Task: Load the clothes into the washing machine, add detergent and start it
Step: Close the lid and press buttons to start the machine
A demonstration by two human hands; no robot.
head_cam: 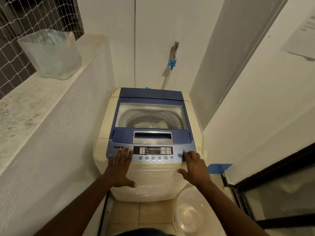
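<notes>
A cream top-loading washing machine (150,181) with a blue lid (151,99) stands below me in a narrow alcove. The lid is down, and through its clear window (151,116) I see the steel drum with pale cloth at the bottom. My left hand (119,167) lies flat with spread fingers on the left end of the blue control panel (153,155). My right hand (194,166) rests on the panel's right end, its index fingertip on a round button beside the start/pause key. Neither hand holds anything.
A translucent plastic tub (51,53) sits on the stone ledge (25,103) at left under a netted window. A tap with a blue hose fitting (173,63) is on the back wall. A clear plastic basin (189,215) lies on the floor at right, next to a dark-framed glass door (279,193).
</notes>
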